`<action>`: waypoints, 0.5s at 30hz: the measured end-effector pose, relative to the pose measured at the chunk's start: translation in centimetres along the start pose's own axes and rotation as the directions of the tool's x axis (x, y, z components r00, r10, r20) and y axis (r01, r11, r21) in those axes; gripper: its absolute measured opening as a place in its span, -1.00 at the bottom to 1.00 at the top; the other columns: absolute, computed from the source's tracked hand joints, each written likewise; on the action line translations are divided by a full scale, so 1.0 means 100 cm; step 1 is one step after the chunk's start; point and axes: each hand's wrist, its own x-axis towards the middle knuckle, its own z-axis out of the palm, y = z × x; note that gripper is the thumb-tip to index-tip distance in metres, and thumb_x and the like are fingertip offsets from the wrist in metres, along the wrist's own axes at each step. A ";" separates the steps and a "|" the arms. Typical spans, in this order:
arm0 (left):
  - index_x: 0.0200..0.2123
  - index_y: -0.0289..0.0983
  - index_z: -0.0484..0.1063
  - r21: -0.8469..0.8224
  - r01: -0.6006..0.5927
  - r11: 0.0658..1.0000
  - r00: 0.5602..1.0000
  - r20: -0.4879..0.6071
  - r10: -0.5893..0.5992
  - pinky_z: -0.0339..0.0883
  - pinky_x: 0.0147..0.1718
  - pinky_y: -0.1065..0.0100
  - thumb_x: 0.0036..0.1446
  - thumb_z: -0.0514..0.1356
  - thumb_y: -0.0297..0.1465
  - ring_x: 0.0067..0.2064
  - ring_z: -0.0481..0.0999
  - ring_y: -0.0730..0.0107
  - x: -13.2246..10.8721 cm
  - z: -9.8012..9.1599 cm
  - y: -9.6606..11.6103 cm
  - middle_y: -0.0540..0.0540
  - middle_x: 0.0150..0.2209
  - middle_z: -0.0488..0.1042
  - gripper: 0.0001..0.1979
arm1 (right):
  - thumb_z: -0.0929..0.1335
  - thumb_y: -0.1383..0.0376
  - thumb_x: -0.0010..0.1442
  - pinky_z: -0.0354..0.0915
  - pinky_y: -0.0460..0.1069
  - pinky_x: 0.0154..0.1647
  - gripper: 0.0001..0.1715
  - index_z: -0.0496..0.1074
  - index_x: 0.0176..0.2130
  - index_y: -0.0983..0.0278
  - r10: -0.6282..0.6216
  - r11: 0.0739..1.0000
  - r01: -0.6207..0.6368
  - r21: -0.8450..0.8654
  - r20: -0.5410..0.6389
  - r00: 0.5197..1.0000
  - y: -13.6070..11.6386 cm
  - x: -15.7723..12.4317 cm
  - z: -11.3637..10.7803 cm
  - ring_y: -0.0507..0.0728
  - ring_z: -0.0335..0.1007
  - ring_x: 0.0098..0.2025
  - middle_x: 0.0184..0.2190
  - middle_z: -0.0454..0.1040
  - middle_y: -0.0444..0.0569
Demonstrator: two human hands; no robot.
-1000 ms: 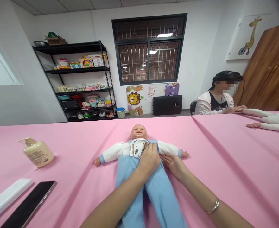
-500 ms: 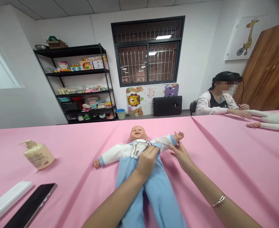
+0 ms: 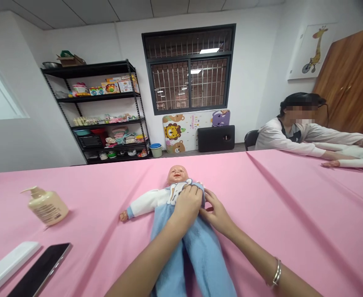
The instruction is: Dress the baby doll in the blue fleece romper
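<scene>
A baby doll (image 3: pixel 176 175) lies on its back on the pink-covered table, dressed in a blue-and-white romper (image 3: pixel 204 251) with an animal face on the chest. My left hand (image 3: pixel 187 203) is closed on the romper's upper edge at the chest. Close beside it, my right hand (image 3: pixel 218 215) bends its fingers round the doll's arm at the romper's side; that arm is mostly hidden behind my hands and the cloth. The doll's other arm (image 3: pixel 142 203), in a white sleeve with a blue cuff, stretches out to the left.
On the left of the pink table cover (image 3: pixel 94 185) stand a pump bottle (image 3: pixel 48 207), a long white case (image 3: pixel 11 262) and a phone (image 3: pixel 40 270). Across the table to the right, another person (image 3: pixel 288 130) handles a white-clothed doll (image 3: pixel 354 159). Behind is a loaded shelf (image 3: pixel 97 97).
My right hand has moved left, from the doll's cuff to the romper's side, and the outstretched arm there is now folded in. My left hand keeps its hold. The other person has leaned forward, reaching right.
</scene>
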 end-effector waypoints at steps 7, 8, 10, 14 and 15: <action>-0.29 -0.31 0.30 -0.166 0.052 0.985 0.977 0.214 -0.015 0.29 -0.23 0.25 0.03 0.15 -0.57 -0.19 0.38 0.18 0.001 -0.014 -0.011 -0.14 -0.24 0.37 -0.85 | 0.36 0.25 -0.02 0.35 -0.13 -0.45 -0.61 0.42 -0.12 0.21 0.056 0.993 -0.047 0.110 -0.074 0.996 0.000 0.002 -0.003 0.16 0.26 -0.05 0.03 0.24 0.01; -0.29 -0.30 0.30 -0.233 0.044 0.972 0.976 0.220 0.009 0.28 -0.23 0.27 0.02 0.17 -0.56 -0.19 0.38 0.20 0.001 -0.013 -0.014 -0.12 -0.24 0.37 -0.84 | 0.35 0.23 0.00 0.33 -0.13 -0.47 -0.65 0.42 -0.15 0.23 0.067 0.993 -0.056 0.105 -0.100 0.993 0.002 0.003 -0.003 0.14 0.29 -0.10 0.00 0.26 0.02; -0.31 -0.29 0.28 -0.350 0.026 0.936 0.976 0.210 0.051 0.27 -0.24 0.30 -0.01 0.19 -0.56 -0.19 0.38 0.23 0.002 -0.012 -0.018 -0.08 -0.26 0.38 -0.82 | 0.30 0.19 0.06 0.30 -0.12 -0.46 -0.71 0.40 -0.21 0.26 0.095 0.991 -0.080 0.108 -0.137 0.986 0.008 0.003 -0.003 0.10 0.32 -0.20 -0.06 0.31 0.01; -0.26 -0.27 0.31 -0.555 0.001 0.832 0.977 0.177 0.117 0.26 -0.21 0.34 -0.07 0.24 -0.56 -0.16 0.39 0.27 0.002 -0.008 -0.028 -0.05 -0.22 0.40 -0.73 | 0.24 0.10 0.11 0.31 -0.07 -0.35 -0.67 0.32 -0.21 0.28 0.203 0.965 -0.169 0.202 -0.162 0.966 0.019 0.003 -0.002 0.07 0.33 -0.28 -0.21 0.37 -0.02; -0.19 -0.25 0.31 -0.606 -0.009 0.795 0.978 0.160 0.133 0.25 -0.17 0.35 -0.08 0.24 -0.57 -0.13 0.38 0.28 0.002 -0.007 -0.031 -0.05 -0.18 0.40 -0.67 | 0.23 0.08 0.11 0.31 -0.06 -0.35 -0.65 0.30 -0.22 0.29 0.237 0.953 -0.194 0.234 -0.173 0.956 0.021 0.003 -0.002 0.07 0.32 -0.30 -0.26 0.37 -0.03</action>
